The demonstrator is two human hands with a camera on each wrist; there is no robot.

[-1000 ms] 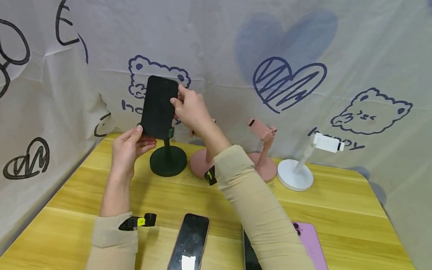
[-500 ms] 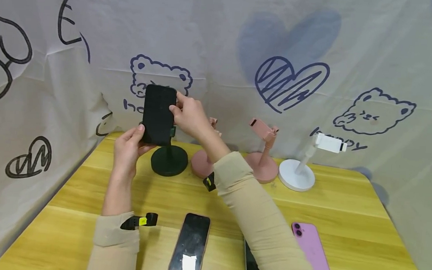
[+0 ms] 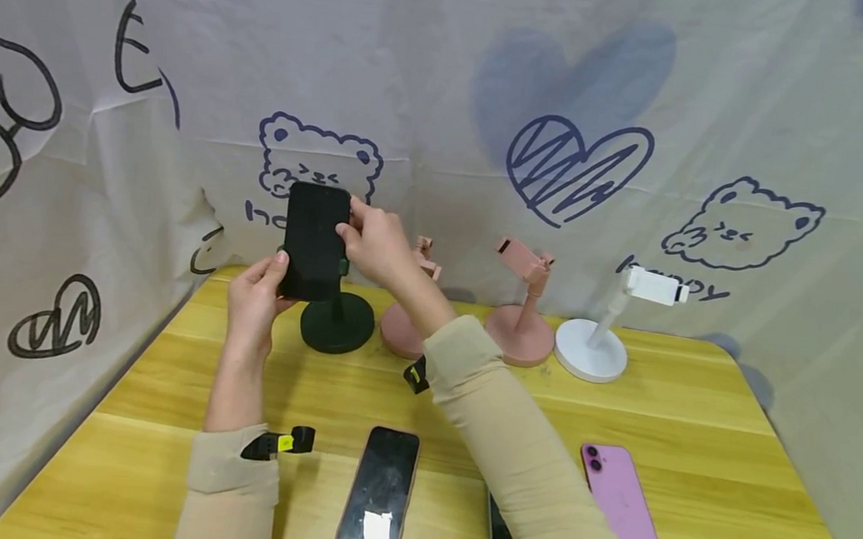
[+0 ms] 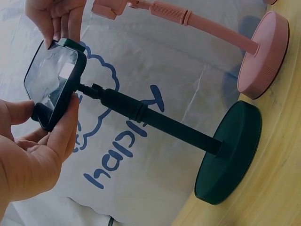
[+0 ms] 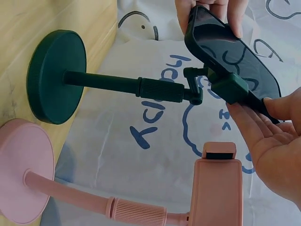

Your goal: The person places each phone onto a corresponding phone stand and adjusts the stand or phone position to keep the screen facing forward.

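A black smartphone (image 3: 316, 240) stands upright, its dark screen toward the head camera. It sits at the clamp of a dark green phone stand (image 3: 337, 323); the green clamp (image 5: 229, 87) lies against the phone's edge in the right wrist view. My left hand (image 3: 253, 290) grips the clamp's left side by the phone's lower left edge, thumb in front and fingers behind. With thumb and fingers, my right hand (image 3: 377, 241) pinches the phone's upper right edge. Behind the phone, the clamp's middle is hidden in the head view.
Two pink phone stands (image 3: 520, 338) and a white one (image 3: 591, 352) stand along the back of the wooden table (image 3: 706, 422). In front lie a phone with a pinkish rim (image 3: 378, 491), a partly covered dark phone (image 3: 504, 538) and a purple phone (image 3: 625, 508).
The smartphone has slid down along the clamp, and my right hand has come down with it. My left hand has stayed almost in place at the clamp.
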